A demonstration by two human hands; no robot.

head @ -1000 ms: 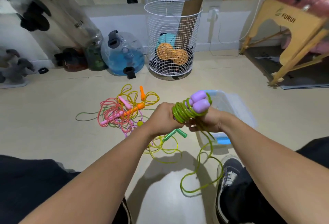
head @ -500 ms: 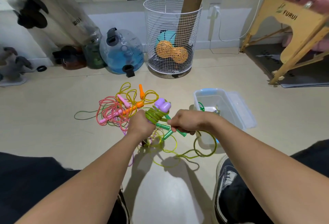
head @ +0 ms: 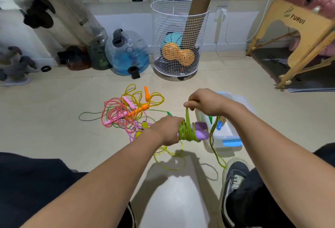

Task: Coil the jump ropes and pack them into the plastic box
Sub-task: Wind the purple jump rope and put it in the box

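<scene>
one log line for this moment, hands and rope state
left hand: grips purple handles | right hand: pinches green rope, winding it round handles | plastic box: on floor, rope not packed

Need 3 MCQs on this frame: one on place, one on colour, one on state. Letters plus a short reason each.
1. Where is the plastic box?
A. inside the wire basket
B. on the floor under the right hand
C. on the wooden stool

2. What colour are the handles of the rope being wound?
A. purple
B. orange
C. black

3. What is the right hand doing?
A. resting flat on the floor
B. holding a shoe
C. pinching the green rope above the coil

Answers:
1 B: the box sits on the floor, partly behind the right hand and forearm.
2 A: two purple handles stick out of the green coil that the left hand grips.
3 C: the fingers pinch a strand that runs up from the coil.
</scene>
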